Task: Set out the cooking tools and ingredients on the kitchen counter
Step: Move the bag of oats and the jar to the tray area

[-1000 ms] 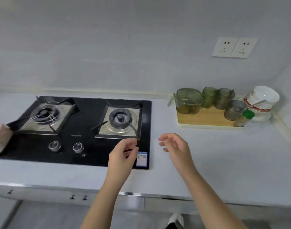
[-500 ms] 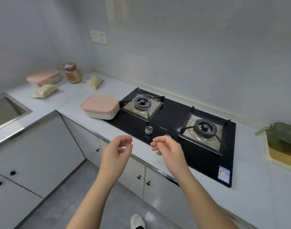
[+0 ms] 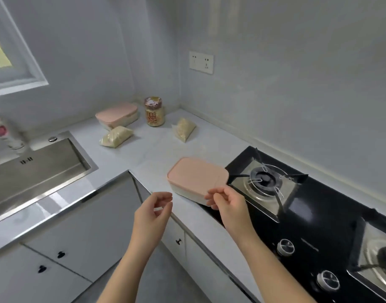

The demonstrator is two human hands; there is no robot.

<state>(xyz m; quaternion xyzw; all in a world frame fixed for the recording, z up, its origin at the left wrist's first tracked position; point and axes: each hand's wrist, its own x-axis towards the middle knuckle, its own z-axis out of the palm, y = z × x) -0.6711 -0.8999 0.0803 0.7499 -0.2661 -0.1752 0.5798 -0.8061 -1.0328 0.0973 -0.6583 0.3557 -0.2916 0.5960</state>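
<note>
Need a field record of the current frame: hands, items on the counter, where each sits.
left hand: loosely curled, holds nothing, over the counter edge
right hand: loosely curled, holds nothing, in front of the near pink-lidded box; contact unclear
near pink-lidded box: lid on, next to the stove
far pink-lidded box: lid on, back corner
jar: upright, beside the far box
bag by the far box: lying flat
bag by the jar: near the wall
sink: far side of the corner
</note>
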